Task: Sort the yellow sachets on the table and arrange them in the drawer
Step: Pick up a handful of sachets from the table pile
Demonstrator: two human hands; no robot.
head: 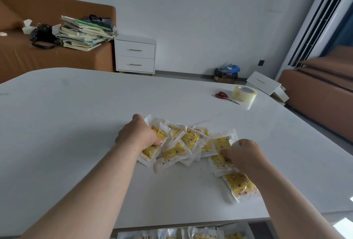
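1. The left hand has its fingers curled round the left end of the pile of sachets, with the thumb pressing down on a top packet.
2. The right hand has its fingers bent over a small stack at the right end, thumb on the yellow print. It looks like a pinch on that stack, though the fingertips underneath are hidden.
3. The sachets lie overlapping in a loose fan on the white surface, between the two hands. One loose sachet lies nearer the person, partly under the right wrist.
4. They look light, flat and soft: thin film wrappers with crinkly clear seams, and probably slippery against each other.
5. A stack is likely to slide apart if taken by the edges. It is better pinched across the padded yellow middle, thumb above and fingers below, a few at a time.
6. The open drawer shows at the near edge below the surface, with packets already in it.
7. Scissors and a roll of tape sit well apart at the far right.
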